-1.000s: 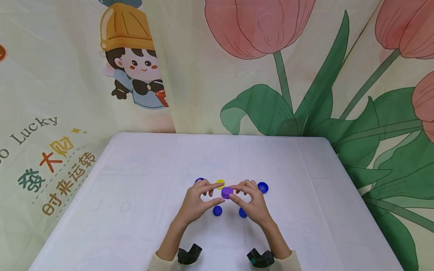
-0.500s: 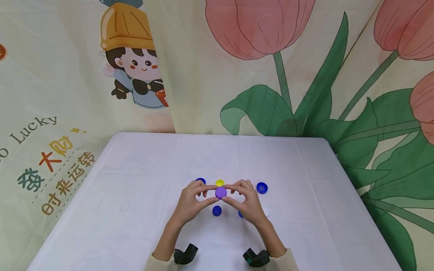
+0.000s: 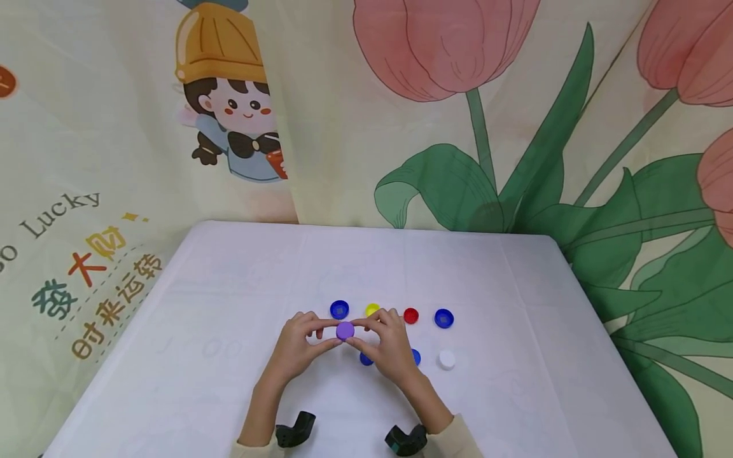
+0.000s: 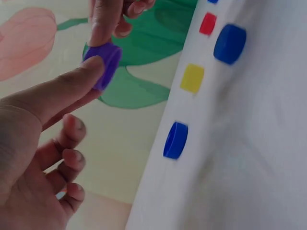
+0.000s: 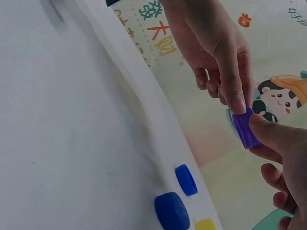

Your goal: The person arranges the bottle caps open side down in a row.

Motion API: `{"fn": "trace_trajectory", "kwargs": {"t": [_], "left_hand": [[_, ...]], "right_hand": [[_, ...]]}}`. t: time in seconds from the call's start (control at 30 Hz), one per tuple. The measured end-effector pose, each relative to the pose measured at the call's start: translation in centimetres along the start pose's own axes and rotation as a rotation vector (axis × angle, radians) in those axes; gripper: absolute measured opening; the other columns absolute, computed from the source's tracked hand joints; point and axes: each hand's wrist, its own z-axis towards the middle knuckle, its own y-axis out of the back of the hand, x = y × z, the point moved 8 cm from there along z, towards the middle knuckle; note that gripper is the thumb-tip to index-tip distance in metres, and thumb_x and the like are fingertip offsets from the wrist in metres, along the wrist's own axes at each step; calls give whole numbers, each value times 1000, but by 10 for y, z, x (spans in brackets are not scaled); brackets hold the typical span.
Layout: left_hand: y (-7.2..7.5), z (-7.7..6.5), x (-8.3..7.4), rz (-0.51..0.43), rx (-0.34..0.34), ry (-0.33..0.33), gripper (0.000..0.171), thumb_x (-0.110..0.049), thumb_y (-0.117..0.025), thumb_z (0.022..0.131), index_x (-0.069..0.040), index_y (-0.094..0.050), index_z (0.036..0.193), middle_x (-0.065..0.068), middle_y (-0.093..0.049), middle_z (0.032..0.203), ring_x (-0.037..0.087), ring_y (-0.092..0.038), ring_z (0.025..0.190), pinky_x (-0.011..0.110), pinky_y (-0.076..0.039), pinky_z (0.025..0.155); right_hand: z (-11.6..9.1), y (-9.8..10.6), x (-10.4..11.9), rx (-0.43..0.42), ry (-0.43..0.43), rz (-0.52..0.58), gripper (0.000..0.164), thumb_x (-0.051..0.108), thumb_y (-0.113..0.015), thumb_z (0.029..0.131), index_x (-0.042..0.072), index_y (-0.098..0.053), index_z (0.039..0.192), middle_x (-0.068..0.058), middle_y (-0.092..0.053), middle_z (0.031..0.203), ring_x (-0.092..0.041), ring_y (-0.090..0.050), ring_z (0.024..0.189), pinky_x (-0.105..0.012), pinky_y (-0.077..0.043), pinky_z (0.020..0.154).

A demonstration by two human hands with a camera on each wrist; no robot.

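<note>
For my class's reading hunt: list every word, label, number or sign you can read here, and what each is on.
"Lucky", on the backdrop; the word before it is cut off.
"發大财", on the backdrop.
"时来运转", on the backdrop.
Too small or blurred: orange badge and corner characters, right wrist view.
Purple cap: no readable text.

Probably a makeshift studio: printed cloth backdrop (image 3: 338, 146), white-covered table (image 3: 258, 273).
</note>
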Motion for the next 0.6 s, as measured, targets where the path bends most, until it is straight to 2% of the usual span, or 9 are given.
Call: {"fn": "trace_trajectory", "kwargs": {"t": [0.2,0.3,0.6], "left_hand": [[-11,-3,21,116,153,112,25,-22,-82,68,-16,-74,91,-8,-45,61,11,-38,62,26,-31,57],[-18,-4,29,168,209,144,23,-21,-82,68,-16,-74,89,-9,-45,60,10,-38,60,27,-32,56],[-31,-4,39,275,232,143,27,-23,-85,61,-14,-72,83,-8,-44,59,10,-38,58,31,-31,59]], "right_hand": [[-3,-29,-7,128,-3,-86,30,41,-72,78,20,-73,99,6,-51,80,-8,-38,77,-26,-29,70],[-5,-40,-11,175,-1,-113,29,41,-71,78,20,-73,98,6,-52,82,-8,-38,78,-26,-28,70],[-9,-56,-21,227,-9,-160,27,40,-73,77,20,-74,94,9,-50,82,-8,-39,78,-25,-28,70]]}}
